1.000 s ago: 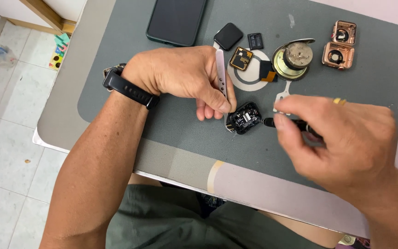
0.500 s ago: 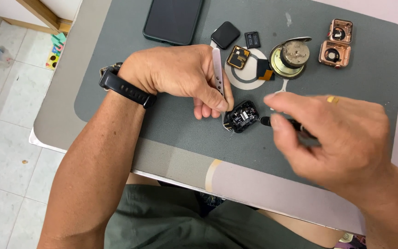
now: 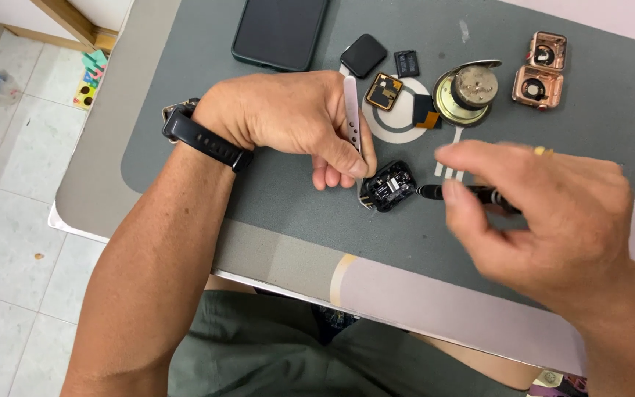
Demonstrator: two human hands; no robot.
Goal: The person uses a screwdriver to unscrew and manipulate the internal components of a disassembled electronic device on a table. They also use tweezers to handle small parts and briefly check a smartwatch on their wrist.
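A small black opened watch body (image 3: 389, 186) lies on the grey work mat (image 3: 288, 213). My left hand (image 3: 288, 121) pinches a pair of silver tweezers (image 3: 352, 110) upright, tips down at the left edge of the watch body. My right hand (image 3: 545, 220) grips a thin black screwdriver (image 3: 435, 192), its tip pointing left at the right side of the watch body. A black band is on my left wrist.
A dark phone (image 3: 279, 31) lies at the top of the mat. Near it are a black watch screen (image 3: 363, 55), a small black chip (image 3: 406, 63), a round brass part (image 3: 468, 90) and two copper-coloured watch cases (image 3: 542, 70).
My right hand has shifted a little and its fingers have spread along the screwdriver. The left hand and tweezers stay at the watch body.
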